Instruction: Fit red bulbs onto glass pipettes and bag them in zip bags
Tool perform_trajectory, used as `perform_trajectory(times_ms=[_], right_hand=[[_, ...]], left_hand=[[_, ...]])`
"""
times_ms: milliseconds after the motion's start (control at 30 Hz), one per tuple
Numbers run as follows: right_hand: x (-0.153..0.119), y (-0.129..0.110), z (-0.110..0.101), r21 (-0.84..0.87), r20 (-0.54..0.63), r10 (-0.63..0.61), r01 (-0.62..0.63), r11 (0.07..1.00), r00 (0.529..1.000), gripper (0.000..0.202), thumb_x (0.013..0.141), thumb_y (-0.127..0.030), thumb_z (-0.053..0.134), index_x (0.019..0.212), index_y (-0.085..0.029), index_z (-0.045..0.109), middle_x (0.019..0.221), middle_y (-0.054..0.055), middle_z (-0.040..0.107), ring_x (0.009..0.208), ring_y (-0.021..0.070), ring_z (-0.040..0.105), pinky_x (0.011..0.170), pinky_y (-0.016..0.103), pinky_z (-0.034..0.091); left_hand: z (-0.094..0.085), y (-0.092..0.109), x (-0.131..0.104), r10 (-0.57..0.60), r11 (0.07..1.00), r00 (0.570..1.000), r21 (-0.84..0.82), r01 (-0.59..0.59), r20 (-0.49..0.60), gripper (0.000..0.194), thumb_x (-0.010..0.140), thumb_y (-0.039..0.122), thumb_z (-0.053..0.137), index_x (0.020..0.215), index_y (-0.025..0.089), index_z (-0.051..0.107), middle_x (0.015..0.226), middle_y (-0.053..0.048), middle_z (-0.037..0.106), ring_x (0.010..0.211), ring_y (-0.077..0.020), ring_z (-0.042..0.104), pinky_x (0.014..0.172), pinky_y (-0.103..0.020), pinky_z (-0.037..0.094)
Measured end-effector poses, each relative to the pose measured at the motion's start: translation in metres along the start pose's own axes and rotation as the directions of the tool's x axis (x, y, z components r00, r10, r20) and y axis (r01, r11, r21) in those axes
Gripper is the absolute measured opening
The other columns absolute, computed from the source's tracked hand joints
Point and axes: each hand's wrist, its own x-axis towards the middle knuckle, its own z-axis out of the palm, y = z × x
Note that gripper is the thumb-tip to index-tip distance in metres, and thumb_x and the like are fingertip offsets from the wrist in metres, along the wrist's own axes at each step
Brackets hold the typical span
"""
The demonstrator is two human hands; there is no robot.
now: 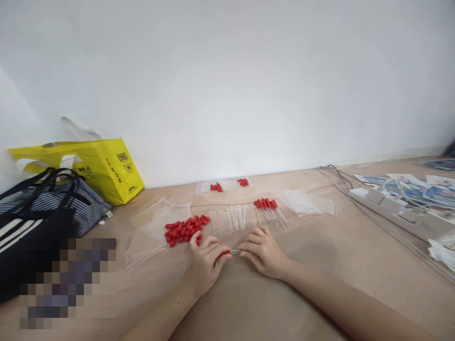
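Has tubes [234,219] far, bulbs [183,232] left; pinches dropper [235,251] in left hand [206,260] and right hand [262,251], aligned left-right, red end [225,253] left.

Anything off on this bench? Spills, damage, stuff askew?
No obvious spill or damage. The pixelated patch at lower left stands out: it's blocked out, so what's under it can't be told. Mildly untidy: red bulbs heaped loosely, pointing different ways, beside the roughly aligned row of clear tubes.
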Motion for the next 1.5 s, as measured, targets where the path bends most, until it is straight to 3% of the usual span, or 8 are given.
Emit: perform_trajectory(times_ms=[300,367,433,567,667,900,1100,1500], right_hand=[[-0.003,0.001,-0.002,-0.155,0.012,-0.040,0.042,0.987,0.999,0.015,0.080,-0.020,0.047,0.083,-0.021,0.062,0.068,0.002,0.056,0.071,0.0147,0.041,0.067,0.031,0.023],[-0.004,0.005,0.000,-0.182,-0.014,0.007,-0.010,0.983,1.000,0.016,0.080,-0.020,0.047,0.084,-0.021,0.062,0.068,0.002,0.057,0.071,0.0148,0.041,0.066,0.030,0.022],[-0.004,0.013,0.001,-0.221,-0.087,0.129,-0.145,0.964,0.988,0.018,0.080,-0.019,0.046,0.087,-0.022,0.062,0.070,0.002,0.060,0.072,0.0151,0.043,0.066,0.030,0.021],[0.000,0.034,-0.001,-0.295,-0.262,0.450,-0.515,0.805,0.854,0.023,0.078,-0.018,0.046,0.095,-0.021,0.060,0.073,0.002,0.064,0.074,0.0168,0.048,0.066,0.029,0.020],[0.001,0.042,-0.002,-0.346,-0.275,0.579,-0.641,0.685,0.768,0.022,0.076,-0.020,0.045,0.093,-0.021,0.061,0.069,0.003,0.064,0.077,0.0189,0.051,0.066,0.030,0.019],[0.002,0.038,-0.003,-0.426,-0.181,0.669,-0.671,0.607,0.721,0.022,0.076,-0.020,0.043,0.084,-0.022,0.064,0.070,0.006,0.066,0.080,0.0203,0.052,0.068,0.032,0.020],[0.004,0.038,-0.002,-0.404,-0.166,0.638,-0.642,0.651,0.752,0.023,0.077,-0.020,0.042,0.087,-0.024,0.063,0.076,0.004,0.067,0.078,0.0196,0.051,0.068,0.032,0.019],[0.021,0.063,0.011,-0.441,-0.255,0.624,-0.663,0.605,0.739,0.024,0.081,-0.028,0.041,0.077,-0.020,0.063,0.076,0.005,0.066,0.082,0.0204,0.051,0.071,0.034,0.018]], left_hand=[[0.002,-0.006,-0.003,-0.019,0.999,1.000,0.047,0.019,0.004,0.009,0.081,0.027,0.052,0.080,0.027,0.061,0.071,0.005,0.068,0.077,-0.0169,0.058,0.099,-0.049,0.001],[0.004,-0.011,-0.003,-0.049,0.995,0.999,0.091,0.049,0.003,0.018,0.081,0.031,0.051,0.097,0.027,0.057,0.086,0.001,0.067,0.088,-0.0199,0.056,0.098,-0.050,0.005],[0.005,-0.017,-0.004,-0.117,0.981,0.993,0.153,0.116,-0.007,0.034,0.079,0.035,0.052,0.111,0.024,0.050,0.102,-0.005,0.063,0.099,-0.0237,0.051,0.096,-0.050,0.011],[0.007,-0.025,-0.004,-0.246,0.941,0.969,0.236,0.244,-0.021,0.036,0.077,0.035,0.052,0.111,0.023,0.049,0.107,-0.008,0.059,0.103,-0.0264,0.046,0.093,-0.051,0.016],[0.007,-0.025,-0.004,-0.244,0.941,0.970,0.241,0.237,0.000,0.028,0.076,0.030,0.052,0.104,0.025,0.052,0.102,-0.005,0.060,0.101,-0.0250,0.048,0.093,-0.051,0.017],[0.005,-0.023,-0.004,-0.189,0.955,0.982,0.236,0.182,0.007,0.012,0.076,0.027,0.052,0.086,0.027,0.059,0.095,-0.002,0.062,0.096,-0.0236,0.050,0.092,-0.052,0.016],[0.005,-0.021,-0.003,-0.197,0.952,0.980,0.238,0.194,-0.012,0.010,0.076,0.026,0.053,0.083,0.026,0.060,0.094,-0.002,0.062,0.095,-0.0235,0.051,0.091,-0.052,0.016],[0.003,-0.031,0.002,-0.318,0.837,0.931,0.408,0.364,-0.178,0.012,0.073,0.026,0.053,0.082,0.023,0.060,0.096,-0.005,0.062,0.093,-0.0236,0.050,0.087,-0.046,0.021]])
